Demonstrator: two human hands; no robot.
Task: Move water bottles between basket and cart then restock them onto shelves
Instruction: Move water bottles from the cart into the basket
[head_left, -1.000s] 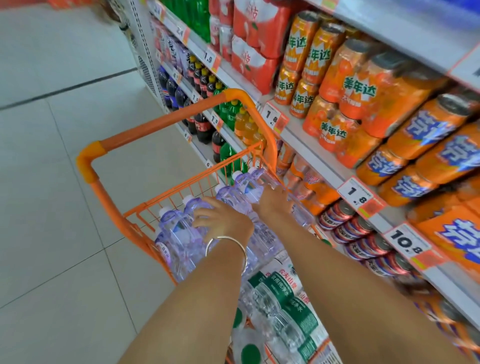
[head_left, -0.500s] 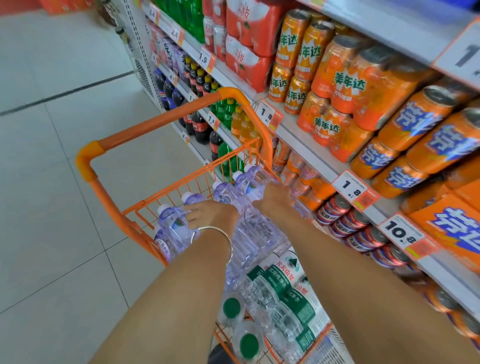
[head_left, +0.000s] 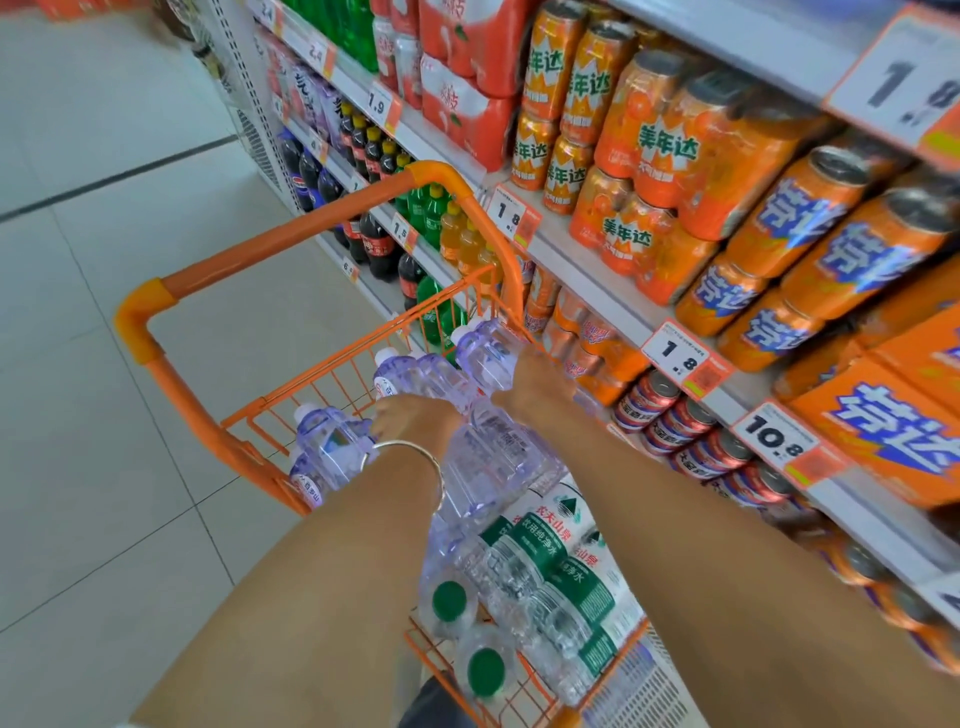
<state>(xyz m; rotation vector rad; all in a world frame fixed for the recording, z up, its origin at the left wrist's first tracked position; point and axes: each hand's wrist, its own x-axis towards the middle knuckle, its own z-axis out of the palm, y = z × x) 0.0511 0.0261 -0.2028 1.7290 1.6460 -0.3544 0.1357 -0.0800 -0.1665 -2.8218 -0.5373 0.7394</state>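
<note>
Inside the cart (head_left: 140, 317), the water bottle pack (head_left: 493, 457) lay atop green-capped bottles (head_left: 550, 566). Left grip (head_left: 415, 415) clasped it; whether the right grip (head_left: 540, 384) held it, I could not tell. A level, two-sided lift seemed best.

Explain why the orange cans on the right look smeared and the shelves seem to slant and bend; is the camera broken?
Head view: probably not broken. The orange cans near the right edge are smeared, likely by head motion; the purple bottles and green-label bottles in the cart read sharper; the wide-angle lens bows the shelf edge; light is soft, without hard shadows.
</note>
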